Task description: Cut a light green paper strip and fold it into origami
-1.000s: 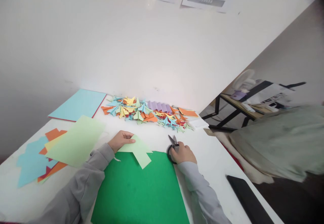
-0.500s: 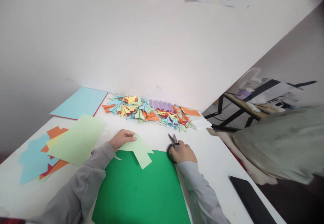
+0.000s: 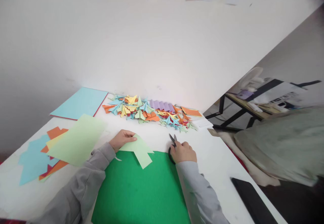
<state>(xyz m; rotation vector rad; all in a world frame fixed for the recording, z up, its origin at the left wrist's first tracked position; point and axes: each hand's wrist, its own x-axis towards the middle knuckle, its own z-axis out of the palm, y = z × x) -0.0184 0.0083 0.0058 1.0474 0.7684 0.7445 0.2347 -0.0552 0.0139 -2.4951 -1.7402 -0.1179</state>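
Note:
A cut piece of light green paper (image 3: 138, 148) is pinched between the thumb and fingers of my left hand (image 3: 123, 139). Its lower strip hangs over a green sheet (image 3: 141, 190) lying on the white table. My right hand (image 3: 184, 152) grips a pair of black-handled scissors (image 3: 172, 148) at the sheet's upper right corner. The scissor blades point up and away, slightly parted, apart from the paper. Part of the handles is hidden under my right fingers.
Folded paper planes (image 3: 139, 109) are heaped along the wall, with purple pleated paper (image 3: 162, 105) among them. At left lie a blue pad (image 3: 81, 102), a light green sheet (image 3: 78, 139) and colored offcuts (image 3: 32, 163). A black flat object (image 3: 253, 197) rests at right.
My right hand has turned a little and shifted slightly with the scissors. My left hand and the cut paper stay nearly still. The view has tilted slightly.

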